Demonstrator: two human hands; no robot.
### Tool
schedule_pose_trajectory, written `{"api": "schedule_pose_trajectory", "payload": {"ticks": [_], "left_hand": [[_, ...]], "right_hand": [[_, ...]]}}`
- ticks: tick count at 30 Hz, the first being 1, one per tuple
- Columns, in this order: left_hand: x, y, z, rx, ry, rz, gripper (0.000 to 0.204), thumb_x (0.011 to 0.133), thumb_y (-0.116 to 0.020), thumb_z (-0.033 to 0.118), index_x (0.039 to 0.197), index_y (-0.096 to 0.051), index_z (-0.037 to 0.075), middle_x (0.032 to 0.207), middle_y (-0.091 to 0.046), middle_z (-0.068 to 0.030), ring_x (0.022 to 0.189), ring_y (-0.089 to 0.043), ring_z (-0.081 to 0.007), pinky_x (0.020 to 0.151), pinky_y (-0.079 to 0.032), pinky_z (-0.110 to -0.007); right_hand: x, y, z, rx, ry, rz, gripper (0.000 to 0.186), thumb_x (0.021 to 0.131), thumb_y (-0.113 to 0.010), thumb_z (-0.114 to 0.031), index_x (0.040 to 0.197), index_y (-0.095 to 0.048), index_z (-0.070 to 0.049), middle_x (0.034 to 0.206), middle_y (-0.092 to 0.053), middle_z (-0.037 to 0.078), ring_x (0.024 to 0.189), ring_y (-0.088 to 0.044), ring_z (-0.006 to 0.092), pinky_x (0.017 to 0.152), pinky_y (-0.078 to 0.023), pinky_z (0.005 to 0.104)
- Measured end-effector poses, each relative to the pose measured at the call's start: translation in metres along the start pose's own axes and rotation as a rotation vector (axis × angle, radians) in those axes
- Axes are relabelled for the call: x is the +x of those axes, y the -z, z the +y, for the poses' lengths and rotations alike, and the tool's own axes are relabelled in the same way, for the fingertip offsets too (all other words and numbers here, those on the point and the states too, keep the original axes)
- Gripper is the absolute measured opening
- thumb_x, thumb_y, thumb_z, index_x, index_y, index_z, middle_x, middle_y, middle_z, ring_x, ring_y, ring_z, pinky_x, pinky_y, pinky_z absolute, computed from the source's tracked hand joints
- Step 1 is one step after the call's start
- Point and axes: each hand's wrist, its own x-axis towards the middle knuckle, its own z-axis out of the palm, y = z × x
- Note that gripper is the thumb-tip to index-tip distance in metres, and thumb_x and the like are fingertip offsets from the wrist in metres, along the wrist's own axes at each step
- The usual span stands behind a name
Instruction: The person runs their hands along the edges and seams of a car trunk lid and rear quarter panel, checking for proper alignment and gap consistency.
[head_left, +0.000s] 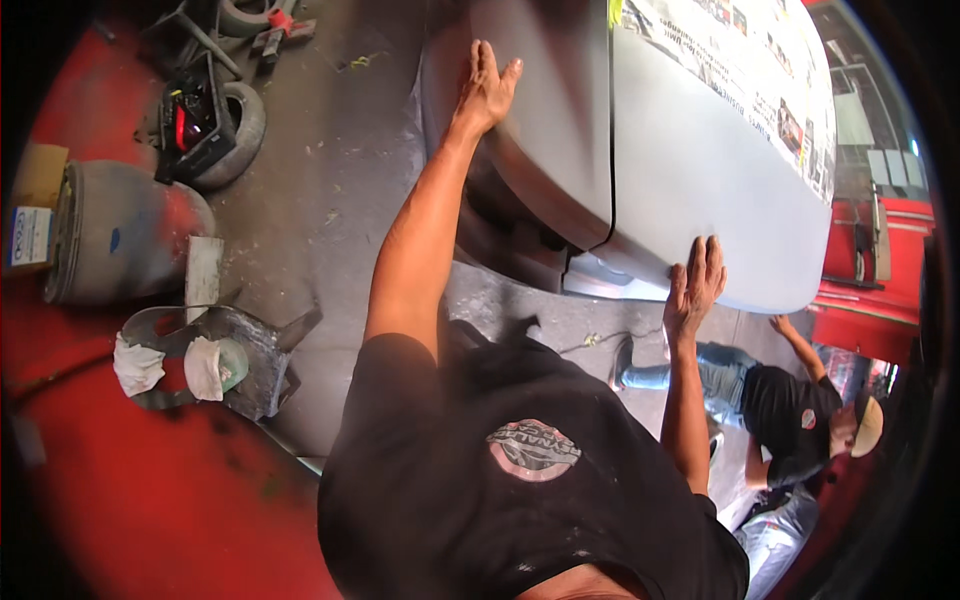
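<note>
A grey vehicle body (720, 170) fills the upper middle, split by a dark vertical seam, with newspaper (760, 70) covering its upper right part. My left hand (485, 90) lies on the curved panel left of the seam, fingers stretched out. Lower and to the right, my right hand (697, 285) rests flat near the bottom edge of the lighter grey panel, its fingers extended. Both hands appear to hold nothing. Below the bodywork is a dark recess (505, 225).
Tyres (230, 150) and dark parts lie at upper left, near a drum (120, 240) and cardboard box (35, 180). A dark stool (255, 385) bears white cloths and a container. A co-worker (785, 420) in a cap is at lower right, one hand near the vehicle.
</note>
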Motion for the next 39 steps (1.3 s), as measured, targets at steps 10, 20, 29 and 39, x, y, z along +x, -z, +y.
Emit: {"api": "schedule_pose_trajectory", "payload": {"ticks": [10, 20, 29, 39], "left_hand": [[-0.178, -0.027, 0.099, 0.156, -0.260, 0.123, 0.069, 0.097, -0.064, 0.031, 0.149, -0.041, -0.008, 0.160, -0.024, -0.0358, 0.147, -0.021, -0.0596, 0.122, -0.017, -0.065], [-0.176, -0.024, 0.059, -0.026, -0.231, 0.102, 0.071, 0.105, -0.053, 0.034, 0.157, -0.028, -0.008, 0.165, -0.023, -0.0296, 0.153, -0.020, -0.0495, 0.125, -0.018, -0.057], [-0.108, -0.017, 0.016, -0.238, -0.100, 0.163, 0.079, 0.109, -0.043, 0.046, 0.157, -0.019, -0.013, 0.164, -0.016, -0.0364, 0.155, -0.015, -0.0448, 0.128, -0.016, -0.045], [-0.221, -0.053, 0.070, 0.001, -0.278, 0.196, 0.082, 0.105, -0.053, 0.032, 0.160, -0.010, -0.010, 0.164, -0.003, -0.0402, 0.152, -0.008, -0.0586, 0.124, -0.013, -0.061]], "right_hand": [[-0.003, 0.007, -0.012, -0.011, -0.026, -0.031, 0.060, 0.105, -0.046, -0.045, 0.150, -0.050, -0.005, 0.160, -0.041, 0.021, 0.150, -0.034, 0.0355, 0.123, -0.014, 0.0558], [-0.007, 0.006, -0.007, -0.034, -0.016, -0.035, 0.056, 0.105, -0.046, -0.040, 0.150, -0.051, -0.007, 0.159, -0.042, 0.021, 0.150, -0.035, 0.0356, 0.123, -0.015, 0.0555], [0.000, 0.006, -0.011, -0.088, 0.039, -0.015, 0.057, 0.107, -0.043, -0.040, 0.147, -0.053, 0.000, 0.156, -0.045, 0.025, 0.147, -0.038, 0.0377, 0.121, -0.022, 0.0486], [-0.001, 0.003, -0.009, -0.093, 0.059, 0.031, 0.062, 0.108, -0.040, -0.046, 0.145, -0.054, 0.002, 0.152, -0.048, 0.025, 0.145, -0.041, 0.0379, 0.119, -0.024, 0.0484]]}}
